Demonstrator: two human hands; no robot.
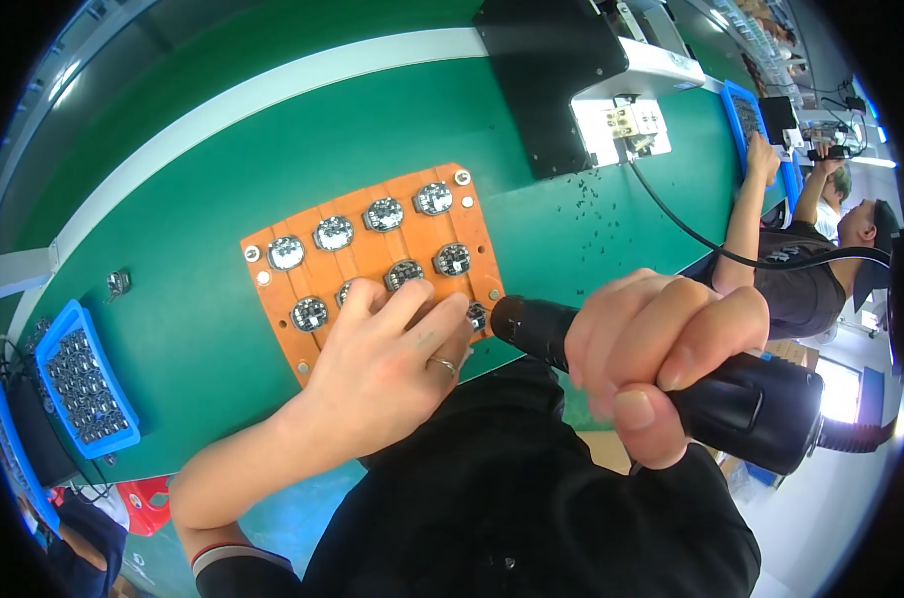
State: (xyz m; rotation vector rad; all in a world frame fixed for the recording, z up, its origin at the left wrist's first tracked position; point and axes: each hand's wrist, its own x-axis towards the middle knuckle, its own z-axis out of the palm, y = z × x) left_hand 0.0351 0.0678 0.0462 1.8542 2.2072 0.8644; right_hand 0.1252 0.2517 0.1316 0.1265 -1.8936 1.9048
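An orange fixture plate (372, 249) lies on the green bench, holding several round silver-and-black parts (383, 214) in two rows. Over its lower row rests my left hand (392, 344), fingers bent down onto the plate and a ring on one of them; the fingertips and whatever they grip are hidden. Wrapped round a black electric screwdriver (746, 404) is my right hand (671, 359). The tool's nose points left at the plate's lower right corner, close by a partly covered round part (477, 317). Its bit is not visible.
A black-and-silver machine (556, 90) stands at the back, dark specks scattered beside it. A black cable (681, 224) crosses to the right. Blue trays of small parts stand left (85, 384) and far right (743, 115). One loose part (118, 284) lies left. Co-workers (805, 259) sit at right.
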